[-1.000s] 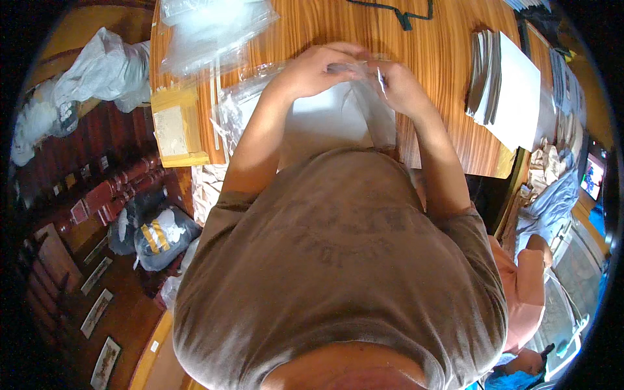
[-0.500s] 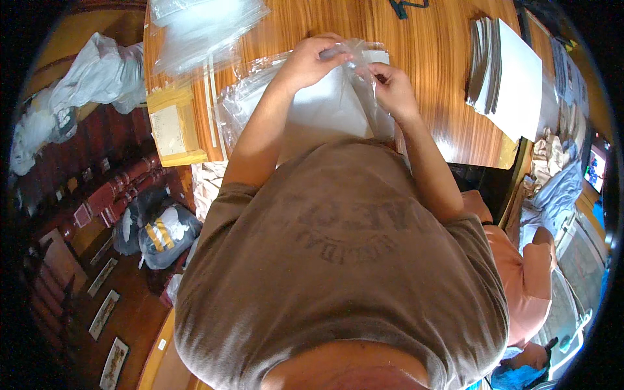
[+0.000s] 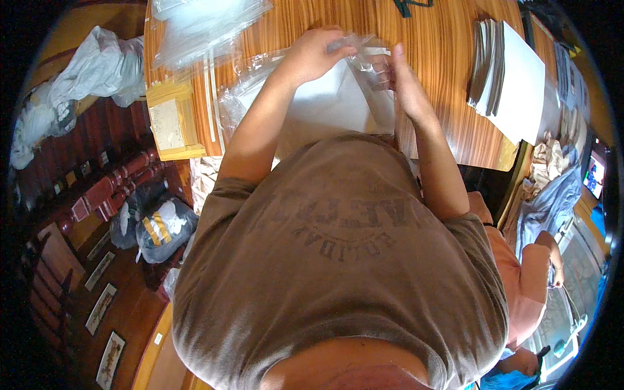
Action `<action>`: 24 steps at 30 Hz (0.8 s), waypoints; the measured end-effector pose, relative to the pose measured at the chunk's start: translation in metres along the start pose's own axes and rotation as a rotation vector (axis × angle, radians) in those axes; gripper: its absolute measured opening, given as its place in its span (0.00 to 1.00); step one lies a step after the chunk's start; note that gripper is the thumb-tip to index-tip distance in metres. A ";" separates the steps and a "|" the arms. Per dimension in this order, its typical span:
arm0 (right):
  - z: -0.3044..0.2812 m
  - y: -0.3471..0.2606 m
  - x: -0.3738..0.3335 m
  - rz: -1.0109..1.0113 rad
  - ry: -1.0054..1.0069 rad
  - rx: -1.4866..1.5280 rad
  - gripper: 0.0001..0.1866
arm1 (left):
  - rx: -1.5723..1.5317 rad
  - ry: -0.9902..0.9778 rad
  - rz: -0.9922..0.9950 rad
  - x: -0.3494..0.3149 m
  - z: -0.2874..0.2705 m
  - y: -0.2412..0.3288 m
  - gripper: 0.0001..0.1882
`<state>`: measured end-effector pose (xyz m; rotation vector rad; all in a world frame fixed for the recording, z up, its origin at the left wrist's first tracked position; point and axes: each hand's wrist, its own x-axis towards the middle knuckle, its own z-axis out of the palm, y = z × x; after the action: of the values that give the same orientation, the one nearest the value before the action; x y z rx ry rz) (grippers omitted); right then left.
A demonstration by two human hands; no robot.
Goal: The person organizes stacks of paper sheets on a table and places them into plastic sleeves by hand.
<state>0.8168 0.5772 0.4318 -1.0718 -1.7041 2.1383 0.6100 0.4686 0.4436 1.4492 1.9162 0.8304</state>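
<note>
A clear plastic bag (image 3: 365, 63) spans the gap between my two hands at the far part of the pile in front of me. My left hand (image 3: 316, 55) pinches its upper edge between thumb and fingers. On the other side, my right hand (image 3: 406, 81) has its fingers curled at the bag's right edge, thumb pointing up. Beneath them lie white flat sheets (image 3: 318, 101) and more clear plastic, close to my body. Whether the sheets are inside this bag, I cannot tell.
Clear plastic bags (image 3: 201, 29) are piled at the far left of the wooden table (image 3: 442, 117). A stack of white, dark-edged sheets (image 3: 520, 78) stands at the right. A yellow-taped box (image 3: 172, 127) sits at the left edge. Another person (image 3: 520, 279) is at my right.
My right hand has turned, its thumb now raised, and moved slightly away from me with the bag's edge. The left hand has shifted a little farther out, still pinching.
</note>
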 end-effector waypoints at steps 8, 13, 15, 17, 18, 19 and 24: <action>0.040 -0.023 -0.018 -0.409 0.120 -0.545 0.20 | -0.589 -0.123 0.073 -0.002 -0.009 -0.003 0.26; 0.049 -0.025 -0.012 -0.461 -0.015 -0.621 0.15 | -0.206 -0.355 0.007 -0.011 -0.048 -0.012 0.16; 0.037 -0.016 -0.007 -0.313 -0.098 -0.493 0.18 | -0.209 -0.270 0.010 -0.018 -0.047 -0.002 0.14; 0.020 -0.008 -0.001 -0.192 0.001 -0.457 0.22 | -0.199 -0.170 -0.019 -0.023 -0.043 0.002 0.13; 0.010 -0.006 0.002 -0.146 0.136 -0.490 0.24 | -0.189 -0.105 -0.050 -0.027 -0.036 -0.002 0.13; 0.002 -0.002 0.004 -0.093 0.275 -0.521 0.26 | -0.183 -0.046 -0.081 -0.031 -0.028 -0.002 0.13; 0.004 0.026 0.016 -0.118 0.453 -1.017 0.32 | -0.256 -0.058 0.039 -0.035 -0.007 0.003 0.12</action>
<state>0.8097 0.5745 0.4021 -1.4397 -2.5084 0.7546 0.6149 0.4339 0.4529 1.3424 1.6750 1.0008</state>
